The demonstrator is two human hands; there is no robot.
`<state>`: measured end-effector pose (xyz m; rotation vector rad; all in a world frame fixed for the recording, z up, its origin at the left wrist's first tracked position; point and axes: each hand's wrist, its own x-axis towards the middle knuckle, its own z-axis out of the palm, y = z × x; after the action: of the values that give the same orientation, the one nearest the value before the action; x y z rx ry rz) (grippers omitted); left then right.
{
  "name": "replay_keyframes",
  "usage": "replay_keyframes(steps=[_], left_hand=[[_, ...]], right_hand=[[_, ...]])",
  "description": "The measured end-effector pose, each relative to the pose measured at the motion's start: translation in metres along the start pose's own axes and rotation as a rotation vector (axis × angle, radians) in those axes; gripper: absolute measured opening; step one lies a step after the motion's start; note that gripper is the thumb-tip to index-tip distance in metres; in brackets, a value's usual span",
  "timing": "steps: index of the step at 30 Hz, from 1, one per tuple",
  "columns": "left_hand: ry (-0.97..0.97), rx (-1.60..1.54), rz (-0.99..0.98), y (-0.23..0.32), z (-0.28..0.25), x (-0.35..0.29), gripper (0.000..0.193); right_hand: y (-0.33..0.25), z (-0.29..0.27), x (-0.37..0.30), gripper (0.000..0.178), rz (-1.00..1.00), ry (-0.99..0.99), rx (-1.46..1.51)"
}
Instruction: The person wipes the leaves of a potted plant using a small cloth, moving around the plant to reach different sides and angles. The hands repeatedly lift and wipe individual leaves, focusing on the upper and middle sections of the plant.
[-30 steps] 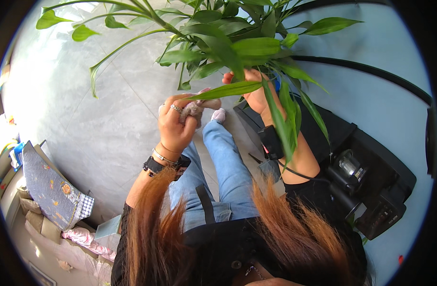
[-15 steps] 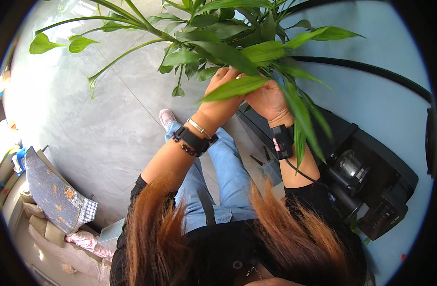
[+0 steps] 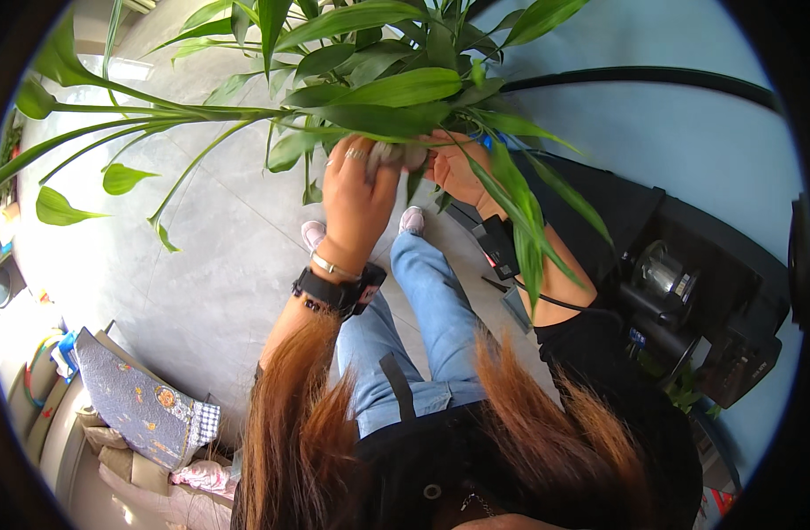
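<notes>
In the upper middle of the frame, the fingers of my left hand (image 3: 361, 194) were clenched on a crumpled greyish cloth (image 3: 385, 163), just below the broad leaves of a green plant (image 3: 396, 88). The cloth sat between my two hands, partly covered and a little blurred. The fingers of my right hand (image 3: 465, 177) curled in close to it from the right, but leaves hid some of them, so I could not tell whether they gripped anything. A black device (image 3: 665, 296) stood at the right, and grey tiled floor (image 3: 210, 247) spread across the left.
</notes>
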<state>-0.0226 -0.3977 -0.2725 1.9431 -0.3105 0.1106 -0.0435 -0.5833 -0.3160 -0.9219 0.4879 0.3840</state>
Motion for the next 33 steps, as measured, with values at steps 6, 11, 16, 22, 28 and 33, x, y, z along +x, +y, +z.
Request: replay_keyframes(steps=[6,11,16,22,28,33], left_hand=[[-0.269,0.329,0.212,0.000,0.029,-0.004,0.040],[-0.387,0.213,-0.020,-0.017,0.014,-0.046,0.051],[-0.462,0.257,0.009,-0.035,0.008,-0.057,0.042],[-0.427,0.227,-0.110,-0.038,-0.011,-0.074,0.024],[-0.450,0.154,-0.200,-0.023,-0.033,-0.082,0.027],[-0.457,0.165,-0.331,-0.016,-0.034,-0.077,0.029]], right_hand=[[-0.022,0.016,0.002,0.037,0.217,-0.179,0.403],[-0.015,0.007,-0.003,0.038,0.210,-0.242,0.276],[-0.005,-0.022,-0.015,0.020,0.188,0.261,-0.169],[-0.017,-0.051,-0.029,0.019,-0.032,0.626,-0.223],[-0.036,-0.060,-0.042,0.015,-0.540,0.821,-0.428],[-0.025,-0.063,-0.061,0.011,-0.340,0.814,-0.324]])
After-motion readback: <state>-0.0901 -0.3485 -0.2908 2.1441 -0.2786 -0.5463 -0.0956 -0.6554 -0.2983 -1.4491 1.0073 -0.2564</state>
